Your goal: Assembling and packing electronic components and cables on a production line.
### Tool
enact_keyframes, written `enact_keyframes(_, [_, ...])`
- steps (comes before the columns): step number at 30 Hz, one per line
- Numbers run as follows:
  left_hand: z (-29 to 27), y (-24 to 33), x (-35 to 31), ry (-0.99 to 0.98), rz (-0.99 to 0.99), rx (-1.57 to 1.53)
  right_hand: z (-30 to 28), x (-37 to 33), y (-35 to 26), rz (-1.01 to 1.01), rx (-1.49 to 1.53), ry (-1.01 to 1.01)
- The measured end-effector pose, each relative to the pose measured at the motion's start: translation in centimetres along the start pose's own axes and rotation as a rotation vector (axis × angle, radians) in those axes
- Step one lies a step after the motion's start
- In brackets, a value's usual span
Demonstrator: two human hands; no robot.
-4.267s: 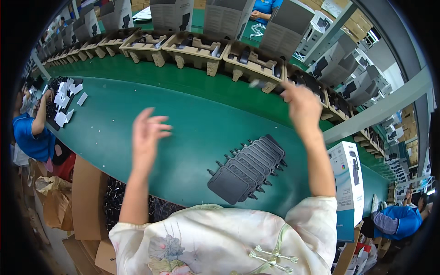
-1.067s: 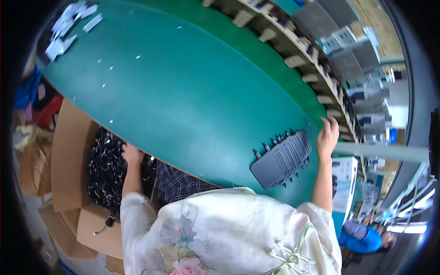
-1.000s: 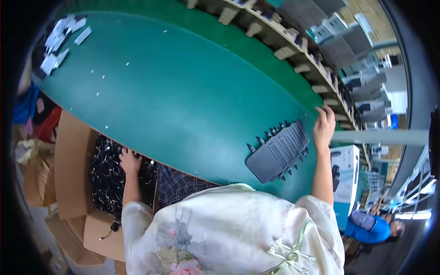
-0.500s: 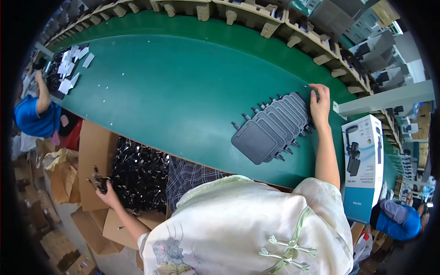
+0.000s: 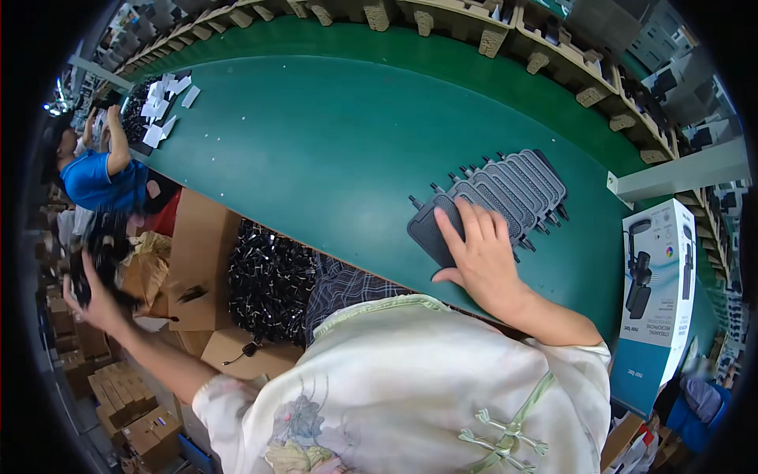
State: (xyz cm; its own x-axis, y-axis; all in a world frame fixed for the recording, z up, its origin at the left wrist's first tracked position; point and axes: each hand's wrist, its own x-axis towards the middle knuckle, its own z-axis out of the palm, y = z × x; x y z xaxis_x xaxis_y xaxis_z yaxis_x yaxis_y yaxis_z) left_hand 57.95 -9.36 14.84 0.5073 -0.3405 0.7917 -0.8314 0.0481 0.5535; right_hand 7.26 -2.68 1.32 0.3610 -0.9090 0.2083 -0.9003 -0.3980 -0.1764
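On the green work surface, a row of overlapping dark grey rounded panels [image 5: 517,193] has mesh faces and short black stubs along both sides. My right hand [image 5: 485,261] lies over the nearest panel, fingers spread and touching it. Far out to the left, beyond the open carton, my left hand [image 5: 103,304] is raised with its fingers apart. Blurred small black parts [image 5: 106,241] surround its fingertips, apparently loose in the air; motion hides their shape. Another blurred black part [image 5: 192,295] shows against the carton flap.
An open cardboard carton [image 5: 204,245] holds a heap of shiny black parts [image 5: 268,284] beside my lap. A white and teal product box [image 5: 651,300] stands at right beside a metal post [image 5: 679,174]. Moulded trays [image 5: 458,16] line the far side. A person in blue [image 5: 95,178] sits at far left.
My left hand has swung further left, and the black parts it held are now blurred around it. My right hand has moved from the stack's far right end onto the nearest panel.
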Motion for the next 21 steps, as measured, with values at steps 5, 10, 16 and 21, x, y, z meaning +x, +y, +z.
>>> enact_keyframes(5, [10.7, 10.4, -5.6, -0.177, 0.121, -0.328, 0.4, 0.4, -0.6, 0.145, -0.026, -0.066])
enact_keyframes(10, [17.1, 11.0, -13.5, -0.616, 0.5, -0.431, -0.3, 1.0, -1.4, 0.297, 0.048, -0.17])
enact_keyframes(16, [16.5, 10.0, -19.0, -0.819, 0.656, -0.196, -0.4, 1.8, 0.0, 0.504, 0.498, -0.095])
enact_keyframes(21, [17.1, 12.6, -16.8, -0.902, 0.624, -0.379, -0.6, 4.5, 1.4, 0.643, 1.078, 0.18])
